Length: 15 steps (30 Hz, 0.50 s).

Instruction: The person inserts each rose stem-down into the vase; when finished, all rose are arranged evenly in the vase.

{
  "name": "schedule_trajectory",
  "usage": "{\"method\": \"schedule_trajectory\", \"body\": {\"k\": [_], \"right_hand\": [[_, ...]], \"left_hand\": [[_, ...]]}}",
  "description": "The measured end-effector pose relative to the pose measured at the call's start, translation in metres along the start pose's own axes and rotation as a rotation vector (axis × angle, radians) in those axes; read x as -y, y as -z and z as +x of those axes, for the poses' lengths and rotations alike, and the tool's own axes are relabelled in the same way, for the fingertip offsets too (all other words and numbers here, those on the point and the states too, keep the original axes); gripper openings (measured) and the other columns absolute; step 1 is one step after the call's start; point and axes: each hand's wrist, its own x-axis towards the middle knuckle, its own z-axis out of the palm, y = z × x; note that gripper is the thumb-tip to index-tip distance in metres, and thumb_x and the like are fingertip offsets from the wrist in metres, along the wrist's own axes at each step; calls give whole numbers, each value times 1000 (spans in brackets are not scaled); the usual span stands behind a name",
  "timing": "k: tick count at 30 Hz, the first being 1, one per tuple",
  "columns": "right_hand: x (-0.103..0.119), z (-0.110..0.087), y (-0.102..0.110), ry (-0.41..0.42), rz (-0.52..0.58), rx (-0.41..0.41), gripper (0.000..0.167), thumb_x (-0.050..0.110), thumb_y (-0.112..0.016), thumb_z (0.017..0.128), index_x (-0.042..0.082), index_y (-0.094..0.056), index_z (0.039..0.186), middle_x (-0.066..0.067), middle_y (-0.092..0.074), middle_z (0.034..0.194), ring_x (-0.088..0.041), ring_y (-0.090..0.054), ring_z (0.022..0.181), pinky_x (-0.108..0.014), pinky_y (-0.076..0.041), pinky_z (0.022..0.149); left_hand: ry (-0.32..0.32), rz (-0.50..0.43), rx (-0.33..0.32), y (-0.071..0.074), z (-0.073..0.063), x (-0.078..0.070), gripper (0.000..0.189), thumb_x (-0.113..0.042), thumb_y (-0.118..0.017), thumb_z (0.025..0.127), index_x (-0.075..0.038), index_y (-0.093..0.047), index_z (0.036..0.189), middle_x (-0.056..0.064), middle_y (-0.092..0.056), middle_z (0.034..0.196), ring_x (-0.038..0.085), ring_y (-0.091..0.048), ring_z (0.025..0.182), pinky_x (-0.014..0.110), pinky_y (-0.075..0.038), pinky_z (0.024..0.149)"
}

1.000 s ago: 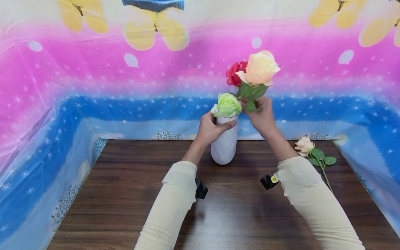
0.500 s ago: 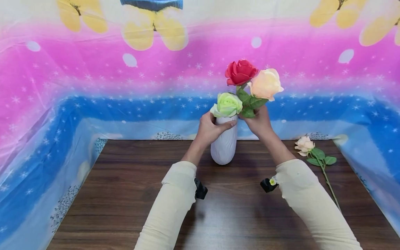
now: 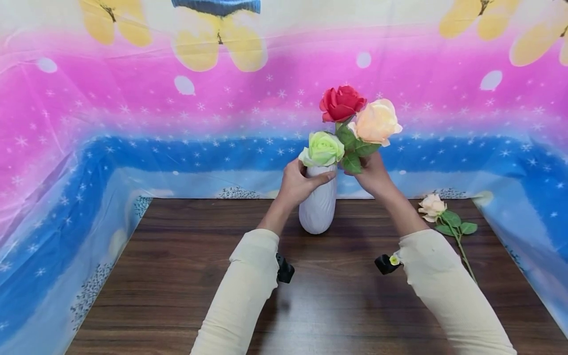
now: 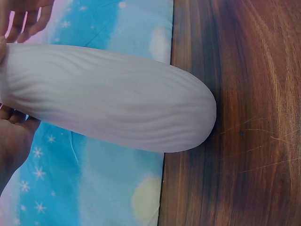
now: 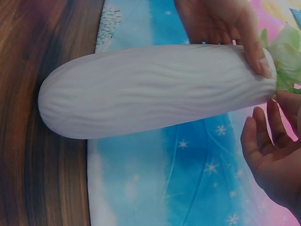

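A white ribbed vase (image 3: 317,202) stands on the table. My left hand (image 3: 296,183) holds its neck, thumb across the front, as the right wrist view also shows. A light green rose (image 3: 323,149) sits in the vase's mouth. Behind it rises a red rose (image 3: 341,103), and a peach rose (image 3: 377,122) leans right beside the red one. My right hand (image 3: 372,172) is at the rim's right side, thumb and index finger pinching near the peach rose's stem, partly hidden by green leaves (image 3: 352,160). In the right wrist view, the right hand's other fingers (image 5: 263,134) are loosely bent.
A pale pink rose (image 3: 432,207) with a leafy stem lies at the right of the dark wooden table (image 3: 199,276). A printed cloth (image 3: 213,123) hangs behind the table and down both sides. Small black cameras (image 3: 285,268) sit at both wrists.
The right hand has come down with the peach rose, which now sits lower and tilts right. The red rose shows fully. Lately the right forearm has shifted slightly right. The left hand stays still.
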Motion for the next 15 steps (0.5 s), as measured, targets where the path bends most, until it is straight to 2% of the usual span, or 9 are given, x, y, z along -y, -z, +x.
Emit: {"method": "schedule_trajectory", "body": {"k": [3,5,8,10,12,15], "right_hand": [[3,-2,2,29,82,-58,46,-1,-58,98,-4,-49,143,-6,-64,128,4,-57,109,-16,-49,94],[6,-3,3,58,215,-87,46,-8,-56,94,-4,-51,140,6,-66,121,3,-57,111,-17,-47,97],[11,-5,5,96,455,-97,50,-15,-52,88,6,-57,133,16,-66,115,-1,-59,112,-19,-49,96],[13,-4,5,129,559,-93,52,-18,-51,88,15,-59,128,13,-67,117,-4,-60,112,-20,-52,94],[15,-3,5,142,586,-102,52,-17,-54,89,22,-61,124,13,-67,118,-5,-62,112,-20,-53,94],[16,-2,4,150,542,-124,49,-14,-58,92,24,-61,123,12,-67,117,-6,-63,110,-20,-54,93]], "left_hand": [[2,8,-1,0,0,-1,52,-23,-84,85,-8,-61,129,11,-69,127,26,-67,119,45,-56,101],[4,11,-1,0,0,-1,52,-23,-84,85,-8,-61,128,11,-69,127,26,-67,119,45,-57,100],[6,7,0,0,0,-1,52,-23,-84,85,-8,-61,129,11,-69,126,27,-67,118,45,-57,100],[6,2,2,0,0,-1,52,-23,-84,85,-8,-61,129,11,-69,126,27,-68,118,45,-57,100],[4,-1,3,0,1,-1,51,-22,-84,85,-8,-61,129,11,-69,126,26,-68,118,45,-57,100],[3,2,4,0,1,0,51,-22,-83,85,-8,-61,128,11,-69,126,26,-68,117,45,-57,100]]}}
